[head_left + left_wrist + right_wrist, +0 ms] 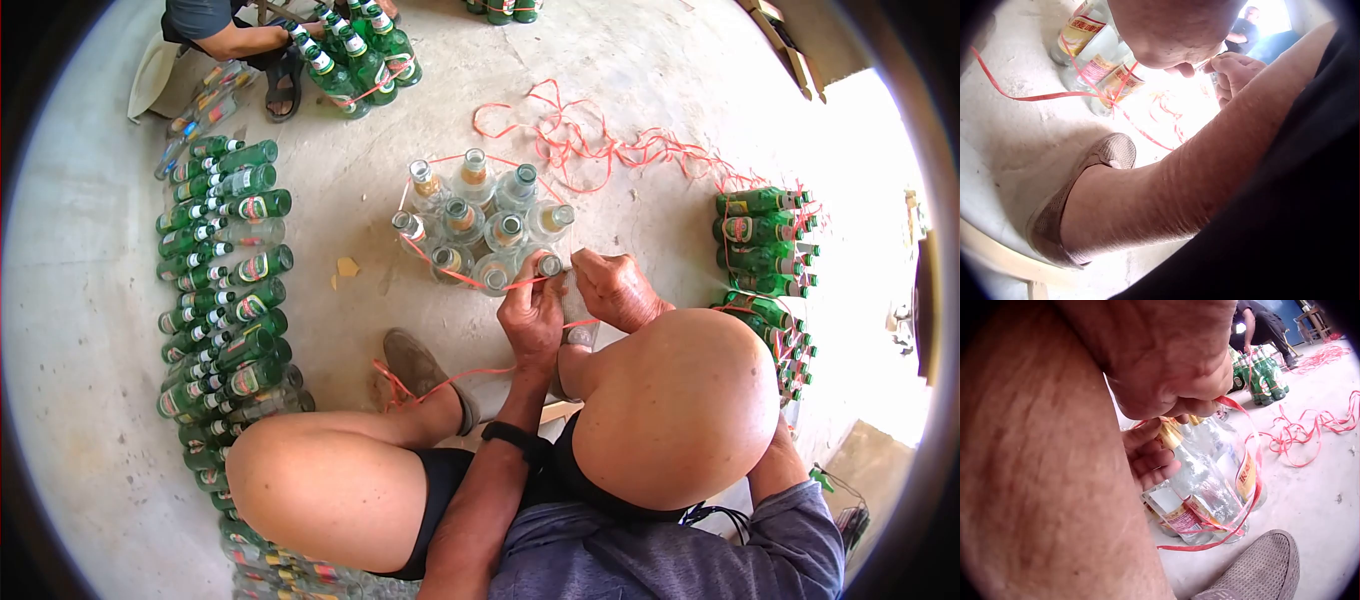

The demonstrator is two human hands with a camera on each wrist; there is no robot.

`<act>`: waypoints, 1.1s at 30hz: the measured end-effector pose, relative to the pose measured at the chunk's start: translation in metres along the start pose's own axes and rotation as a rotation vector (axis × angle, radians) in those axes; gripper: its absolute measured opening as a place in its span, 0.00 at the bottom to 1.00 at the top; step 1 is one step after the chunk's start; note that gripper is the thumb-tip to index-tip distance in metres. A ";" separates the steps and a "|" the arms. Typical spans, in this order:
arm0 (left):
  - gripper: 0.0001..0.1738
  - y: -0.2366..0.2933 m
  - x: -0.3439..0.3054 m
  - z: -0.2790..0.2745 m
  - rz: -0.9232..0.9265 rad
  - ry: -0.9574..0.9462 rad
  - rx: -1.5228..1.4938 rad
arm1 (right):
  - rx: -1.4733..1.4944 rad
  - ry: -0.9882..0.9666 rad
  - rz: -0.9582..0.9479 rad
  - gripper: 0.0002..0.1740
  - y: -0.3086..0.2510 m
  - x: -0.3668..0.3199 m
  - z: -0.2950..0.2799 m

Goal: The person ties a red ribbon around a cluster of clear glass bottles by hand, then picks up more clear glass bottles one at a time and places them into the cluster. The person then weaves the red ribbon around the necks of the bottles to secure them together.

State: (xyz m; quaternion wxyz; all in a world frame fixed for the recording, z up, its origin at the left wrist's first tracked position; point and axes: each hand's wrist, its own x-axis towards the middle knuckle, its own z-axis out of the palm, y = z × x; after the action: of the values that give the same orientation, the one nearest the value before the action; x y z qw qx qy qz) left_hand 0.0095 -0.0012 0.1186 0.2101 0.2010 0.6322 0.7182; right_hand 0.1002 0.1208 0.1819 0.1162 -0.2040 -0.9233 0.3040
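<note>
A cluster of clear glass bottles (474, 182) stands upright on the floor, with a red plastic strap (1257, 487) running round it. My left hand (533, 322) grips the neck of the nearest bottle (549, 265), and the strap passes by its fingers. Just right of that neck, my right hand (618, 288) is curled with the strap coming out from between its fingers in the right wrist view. Yellow and red labels (1082, 28) show on the bottles in the left wrist view. The left hand's back hides part of the bottles there.
Rows of green bottles (262, 265) lie stacked on the left; strapped green bottles (750, 230) lie on the right. Loose red strap (600, 150) tangles beyond the cluster. Another person (225, 35) is near a standing green bundle (365, 70). My shoes (420, 370) flank the near side.
</note>
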 end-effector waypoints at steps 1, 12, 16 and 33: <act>0.19 0.000 0.000 0.000 0.003 -0.001 -0.002 | -0.013 -0.011 -0.006 0.07 0.000 0.000 -0.001; 0.20 -0.003 0.002 -0.004 0.030 -0.016 0.064 | -0.096 -0.070 -0.098 0.09 -0.005 0.004 -0.003; 0.20 0.001 0.003 -0.004 0.039 -0.014 0.069 | -0.165 -0.106 -0.115 0.09 -0.007 0.004 -0.005; 0.18 -0.001 0.006 -0.004 0.120 0.000 0.085 | -0.122 -0.126 -0.106 0.08 -0.004 0.001 -0.005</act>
State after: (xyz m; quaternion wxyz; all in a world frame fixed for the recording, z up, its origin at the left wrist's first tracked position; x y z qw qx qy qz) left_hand 0.0027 -0.0009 0.1170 0.1582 0.2472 0.6489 0.7020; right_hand 0.0994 0.1211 0.1884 0.0609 -0.1422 -0.9551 0.2527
